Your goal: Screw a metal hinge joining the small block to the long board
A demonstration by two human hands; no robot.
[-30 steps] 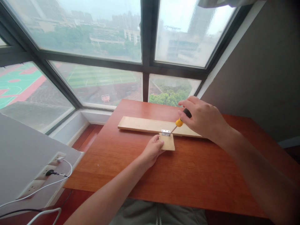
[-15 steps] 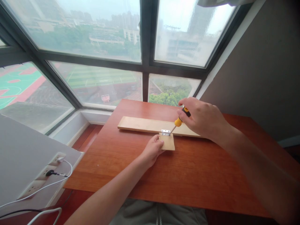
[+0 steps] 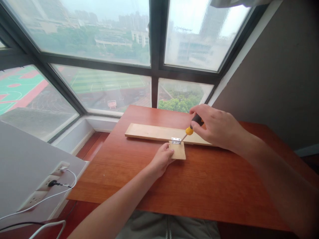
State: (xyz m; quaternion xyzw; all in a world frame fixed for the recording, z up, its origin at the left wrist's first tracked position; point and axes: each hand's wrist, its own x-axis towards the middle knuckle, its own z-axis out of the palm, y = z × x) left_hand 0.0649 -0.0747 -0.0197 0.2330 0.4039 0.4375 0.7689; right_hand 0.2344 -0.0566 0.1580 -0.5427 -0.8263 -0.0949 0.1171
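My left hand [image 3: 163,157] pinches the left edge of a small, pale wooden board [image 3: 178,153], thumb on top and the other fingers partly hidden underneath. A silver metal hinge [image 3: 176,140] with screw holes lies along that board's far edge. My right hand [image 3: 216,124] is wrapped round the black and yellow handle of a screwdriver [image 3: 189,130]. The screwdriver slants down to the left, its tip at the right end of the hinge's near leaf. Behind the hinge a long pale wooden plank [image 3: 149,131] lies across the table, its right part hidden by my right hand.
The reddish-brown wooden table [image 3: 199,189] stands against large windows [image 3: 107,79] with dark frames. At the left, a low white wall carries power sockets [image 3: 47,183] with plugs and a white cable [image 3: 40,201]. A grey wall [image 3: 279,73] rises at the right.
The screwdriver handle has turned in my right hand, showing more black now, and my fingers have shifted slightly. The left hand, small board and plank stay where they were.
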